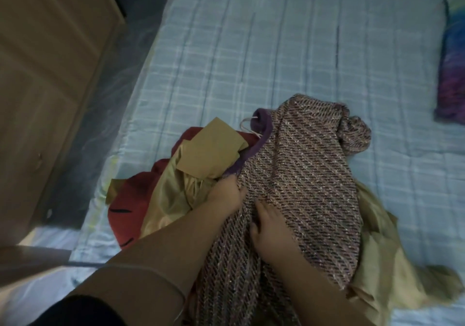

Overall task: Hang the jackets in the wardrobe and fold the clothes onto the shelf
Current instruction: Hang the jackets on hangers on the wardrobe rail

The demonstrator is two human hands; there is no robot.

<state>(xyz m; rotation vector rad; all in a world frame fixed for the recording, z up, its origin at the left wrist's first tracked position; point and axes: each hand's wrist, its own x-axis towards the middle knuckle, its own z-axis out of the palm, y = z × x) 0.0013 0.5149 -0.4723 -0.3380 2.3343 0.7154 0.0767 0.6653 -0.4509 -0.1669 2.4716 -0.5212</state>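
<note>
Heaped on the near edge of the pale blue checked bed: mauve-and-brown woven tweed jacket, red fabric garment, shiny gold satin cloth. Left hand gripping the jacket's edge, fingers curled; right hand pressed flat on it, fingers straight.

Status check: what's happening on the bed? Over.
Left hand grips tweed jacket edge; right hand on it, grip unclear. Jacket on bed, not hung. Red garment, gold garment beneath.

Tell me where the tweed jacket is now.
In the head view, the tweed jacket lies low and centre on the bed, atop a gold garment and right of a red garment, with the left hand and right hand on it.
</note>
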